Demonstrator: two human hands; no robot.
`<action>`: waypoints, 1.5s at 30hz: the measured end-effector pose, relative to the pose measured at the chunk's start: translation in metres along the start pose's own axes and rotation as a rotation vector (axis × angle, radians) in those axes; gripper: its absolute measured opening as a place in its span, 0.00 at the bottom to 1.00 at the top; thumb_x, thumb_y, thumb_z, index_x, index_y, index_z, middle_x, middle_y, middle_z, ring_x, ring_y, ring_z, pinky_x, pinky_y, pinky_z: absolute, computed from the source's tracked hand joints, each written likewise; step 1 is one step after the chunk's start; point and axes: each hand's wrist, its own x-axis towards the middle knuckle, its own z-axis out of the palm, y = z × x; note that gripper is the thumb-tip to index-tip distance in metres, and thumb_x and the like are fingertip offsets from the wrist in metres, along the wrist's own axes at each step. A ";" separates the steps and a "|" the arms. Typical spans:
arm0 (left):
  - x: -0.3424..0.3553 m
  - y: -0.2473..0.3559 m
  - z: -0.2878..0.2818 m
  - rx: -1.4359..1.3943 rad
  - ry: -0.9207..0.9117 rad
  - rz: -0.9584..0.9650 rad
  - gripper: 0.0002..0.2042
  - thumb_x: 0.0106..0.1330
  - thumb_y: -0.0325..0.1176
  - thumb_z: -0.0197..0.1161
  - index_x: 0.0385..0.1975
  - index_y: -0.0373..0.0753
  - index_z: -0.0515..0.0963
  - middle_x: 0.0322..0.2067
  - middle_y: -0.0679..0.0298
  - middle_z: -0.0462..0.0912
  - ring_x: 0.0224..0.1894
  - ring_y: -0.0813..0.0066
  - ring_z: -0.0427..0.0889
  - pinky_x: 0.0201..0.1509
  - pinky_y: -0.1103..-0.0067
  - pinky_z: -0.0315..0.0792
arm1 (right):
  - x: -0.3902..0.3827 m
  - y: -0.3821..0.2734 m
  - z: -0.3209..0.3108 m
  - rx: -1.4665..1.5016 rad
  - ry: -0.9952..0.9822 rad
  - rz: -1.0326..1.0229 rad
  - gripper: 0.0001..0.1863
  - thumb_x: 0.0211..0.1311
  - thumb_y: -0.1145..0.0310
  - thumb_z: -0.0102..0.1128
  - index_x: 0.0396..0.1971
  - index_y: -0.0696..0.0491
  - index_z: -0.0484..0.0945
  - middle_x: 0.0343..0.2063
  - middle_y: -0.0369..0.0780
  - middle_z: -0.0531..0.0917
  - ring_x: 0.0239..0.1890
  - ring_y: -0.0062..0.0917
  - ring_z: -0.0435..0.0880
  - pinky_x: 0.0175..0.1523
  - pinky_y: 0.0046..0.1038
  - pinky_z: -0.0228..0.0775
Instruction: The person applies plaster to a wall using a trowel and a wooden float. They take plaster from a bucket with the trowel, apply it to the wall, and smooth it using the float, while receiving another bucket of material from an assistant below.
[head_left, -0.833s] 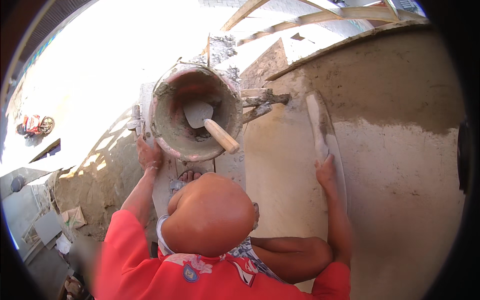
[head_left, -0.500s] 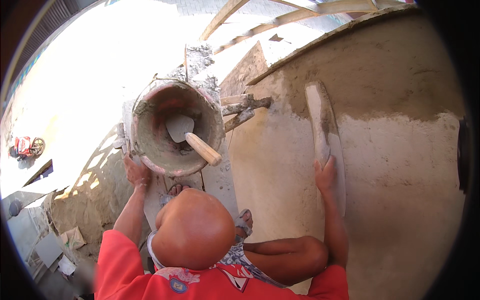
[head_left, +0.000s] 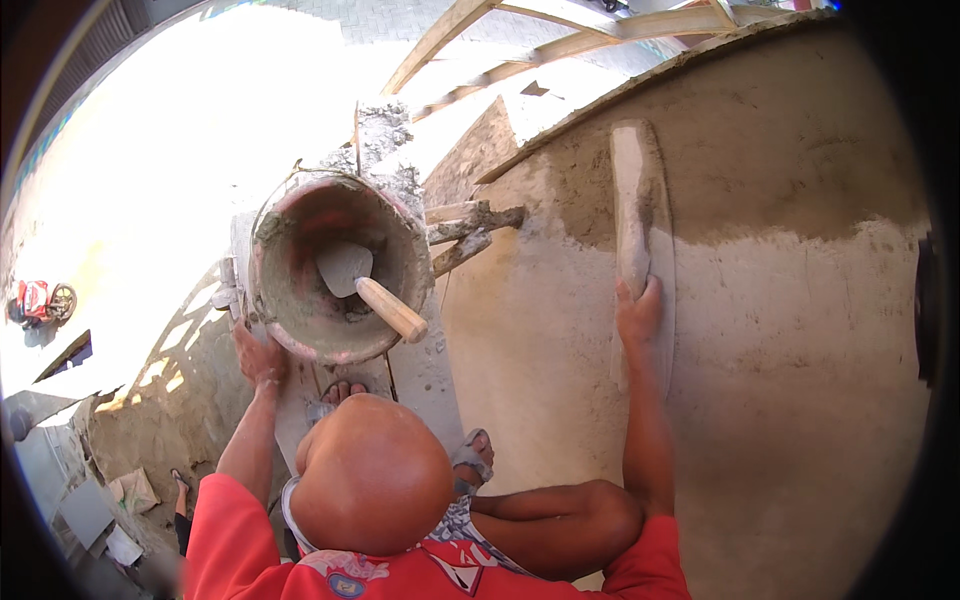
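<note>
My right hand (head_left: 639, 312) is closed round the lower part of the handle of a long wooden plastering float (head_left: 631, 205), which lies flat against the wall (head_left: 770, 320). Damp dark mortar covers the wall's upper band, with a paler surface below it. On the left, my left hand (head_left: 262, 358) grips the edge of a plank (head_left: 424, 372) beside a mortar-crusted bucket (head_left: 282, 325). Inside the bucket leans a trowel with a grey blade (head_left: 342, 268) and a wooden handle (head_left: 392, 310) that sticks out over the rim.
My feet in sandals (head_left: 472, 460) are on or beside the planks. Rough timber ends (head_left: 462, 232) jut between bucket and wall. Wooden beams (head_left: 540, 55) cross behind. Far below at left are a red motorcycle (head_left: 40, 302), scattered sheets (head_left: 88, 512) and another person's leg (head_left: 181, 492).
My right hand has slid the float a little way up the wall. My left hand stays beside the bucket. The whole view has shifted slightly, and a person's leg has appeared at lower left.
</note>
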 end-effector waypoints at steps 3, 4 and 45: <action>-0.001 0.005 -0.003 -0.002 -0.014 -0.001 0.32 0.62 0.48 0.63 0.63 0.39 0.64 0.59 0.49 0.73 0.61 0.47 0.73 0.61 0.60 0.69 | 0.014 0.016 -0.035 0.162 0.062 0.083 0.35 0.65 0.50 0.61 0.59 0.63 0.65 0.47 0.61 0.79 0.51 0.57 0.79 0.54 0.47 0.72; -0.001 0.006 -0.002 -0.001 -0.027 -0.008 0.32 0.62 0.48 0.63 0.63 0.39 0.64 0.59 0.49 0.73 0.61 0.48 0.73 0.61 0.60 0.69 | 0.017 0.018 -0.040 0.142 0.087 0.068 0.34 0.66 0.51 0.60 0.59 0.63 0.64 0.47 0.62 0.79 0.51 0.58 0.79 0.54 0.47 0.72; 0.000 0.013 -0.016 -0.048 -0.036 0.025 0.32 0.64 0.52 0.62 0.61 0.36 0.64 0.57 0.49 0.73 0.59 0.48 0.73 0.60 0.59 0.70 | -0.134 0.084 0.061 -0.263 -0.516 0.101 0.29 0.69 0.57 0.56 0.59 0.63 0.62 0.47 0.62 0.79 0.52 0.58 0.78 0.54 0.51 0.70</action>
